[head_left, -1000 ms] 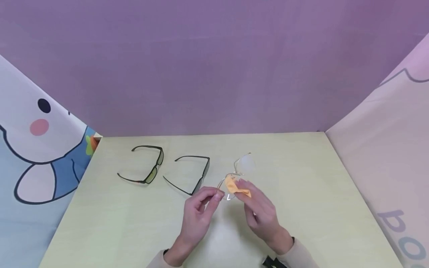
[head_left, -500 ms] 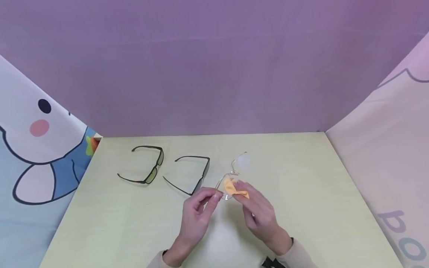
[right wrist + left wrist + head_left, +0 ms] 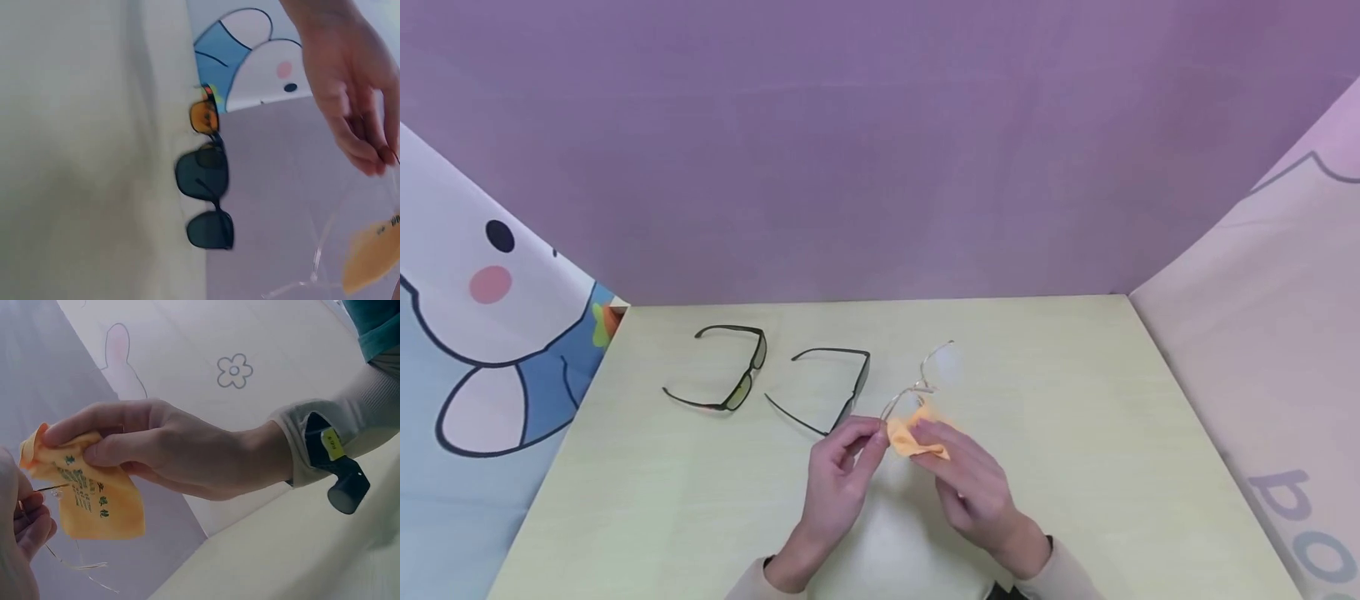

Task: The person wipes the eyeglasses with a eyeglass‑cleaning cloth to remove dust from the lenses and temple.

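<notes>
My left hand [image 3: 838, 479] pinches thin gold wire-framed eyeglasses [image 3: 923, 389] at the hinge end of the near lens. With my right hand [image 3: 973, 492] I hold an orange glasses cloth [image 3: 906, 442] folded over that lens, which it mostly covers. The far lens and its rim stick out beyond the hands. Dark printed characters show on the cloth [image 3: 103, 509] in the left wrist view, where thumb and fingers grip it from both sides. The left hand [image 3: 353, 94] also appears in the right wrist view, fingertips together at the frame.
Two dark-framed pairs of glasses lie unfolded to the left on the pale table [image 3: 1075, 400]: sunglasses [image 3: 861, 375] and, farther left, a pair with greenish lenses [image 3: 741, 392]. A purple backdrop [image 3: 880, 167] stands behind, with printed panels on both sides.
The right hand and cloth have shifted left and slightly toward the body, and the cloth now reaches the left fingertips. The eyeglasses tilt a little; the left hand stays nearly still.
</notes>
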The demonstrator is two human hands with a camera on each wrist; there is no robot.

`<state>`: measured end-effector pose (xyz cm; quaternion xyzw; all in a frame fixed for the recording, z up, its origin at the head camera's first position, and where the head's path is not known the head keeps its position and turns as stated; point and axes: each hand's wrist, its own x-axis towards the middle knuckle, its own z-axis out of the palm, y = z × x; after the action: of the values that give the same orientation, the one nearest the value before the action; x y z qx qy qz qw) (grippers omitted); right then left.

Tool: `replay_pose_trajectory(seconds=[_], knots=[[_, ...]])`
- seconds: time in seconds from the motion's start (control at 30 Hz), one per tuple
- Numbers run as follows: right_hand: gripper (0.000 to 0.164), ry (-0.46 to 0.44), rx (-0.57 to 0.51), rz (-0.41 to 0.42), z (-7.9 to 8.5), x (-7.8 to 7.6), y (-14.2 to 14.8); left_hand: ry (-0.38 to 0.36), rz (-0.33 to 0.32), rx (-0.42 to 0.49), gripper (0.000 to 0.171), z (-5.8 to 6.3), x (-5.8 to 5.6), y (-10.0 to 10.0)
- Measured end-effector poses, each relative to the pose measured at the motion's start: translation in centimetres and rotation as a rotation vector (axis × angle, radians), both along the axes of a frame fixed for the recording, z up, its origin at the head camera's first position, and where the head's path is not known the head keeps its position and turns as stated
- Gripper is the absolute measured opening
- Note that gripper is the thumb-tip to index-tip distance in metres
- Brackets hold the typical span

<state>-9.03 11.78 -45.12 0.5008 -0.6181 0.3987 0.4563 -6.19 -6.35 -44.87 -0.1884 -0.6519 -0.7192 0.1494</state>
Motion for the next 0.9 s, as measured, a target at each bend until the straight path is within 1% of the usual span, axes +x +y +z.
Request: replay_pose_trajectory(seconds=[0.1, 0.2, 0.27, 0.33, 0.4, 0.47, 0.53, 0.57, 0.63, 0.73, 0.8, 0.9], knots=[[0.020, -0.021, -0.080, -0.009, 0.4, -0.6, 0.6, -0.028, -0.001, 0.013, 0.014, -0.2, 0.1, 0.0], [0.018, -0.051, -0.174, -0.056, 0.9, -1.2, 1.5, -0.053, 0.007, 0.023, 0.012, -0.4, 0.2, 0.0], [0.016, -0.074, -0.249, -0.114, 1.4, -1.5, 2.0, -0.069, 0.009, 0.028, 0.010, -0.5, 0.2, -0.1], [0.016, -0.097, -0.320, -0.195, 2.0, -1.8, 2.5, -0.078, 0.008, 0.030, 0.008, -0.5, 0.2, -0.1], [0.016, -0.114, -0.373, -0.276, 2.4, -2.2, 2.7, -0.074, 0.007, 0.029, 0.008, -0.5, 0.2, -0.1], [0.016, -0.122, -0.402, -0.347, 2.8, -2.6, 2.9, -0.065, 0.005, 0.025, 0.008, -0.5, 0.2, 0.0], [0.017, -0.116, -0.378, -0.393, 3.0, -3.0, 2.9, -0.048, -0.004, 0.021, 0.009, -0.5, 0.2, 0.1], [0.018, -0.105, -0.354, -0.399, 3.1, -3.2, 2.9, -0.036, -0.011, 0.019, 0.010, -0.4, 0.2, 0.2], [0.020, -0.081, -0.277, -0.384, 2.9, -3.5, 2.7, 0.004, -0.034, 0.016, 0.013, -0.4, 0.2, 0.3], [0.023, -0.063, -0.115, -0.313, 2.3, -3.6, 2.3, 0.067, -0.063, 0.009, 0.015, -0.4, 0.1, 0.2], [0.024, -0.042, -0.018, -0.256, 1.9, -3.4, 1.9, 0.097, -0.065, 0.004, 0.015, -0.3, 0.1, 0.1], [0.026, 0.004, 0.084, -0.197, 1.3, -3.1, 1.5, 0.093, -0.053, -0.001, 0.013, -0.2, 0.1, -0.2]])
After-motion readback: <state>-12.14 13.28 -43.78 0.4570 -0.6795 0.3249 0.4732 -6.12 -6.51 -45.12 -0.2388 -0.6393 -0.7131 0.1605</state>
